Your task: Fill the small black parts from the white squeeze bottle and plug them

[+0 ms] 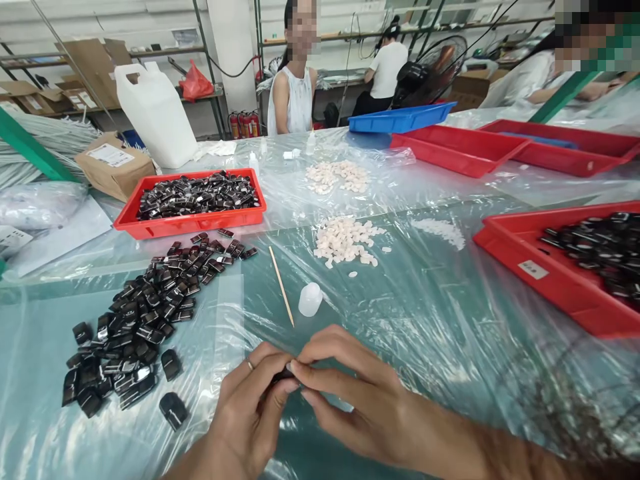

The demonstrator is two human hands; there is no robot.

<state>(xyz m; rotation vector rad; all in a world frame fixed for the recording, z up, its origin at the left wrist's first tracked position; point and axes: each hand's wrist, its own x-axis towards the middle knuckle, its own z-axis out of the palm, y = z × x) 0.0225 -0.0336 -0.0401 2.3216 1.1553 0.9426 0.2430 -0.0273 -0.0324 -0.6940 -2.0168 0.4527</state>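
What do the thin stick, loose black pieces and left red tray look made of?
Thin stick: likely bare matte wood, pale tan. Loose black pieces: glossy, with sharp highlights; plastic or coated metal. Left red tray: probably smooth plastic, evenly coloured, softly shiny.

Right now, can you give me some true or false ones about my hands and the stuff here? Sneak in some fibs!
1. The left hand holds a black piece. True.
2. The wooden stick is inside the small translucent container. False: it lies beside it.
3. The white jug is lying flat. False: it stands up.
4. The left red tray holds many black pieces. True.
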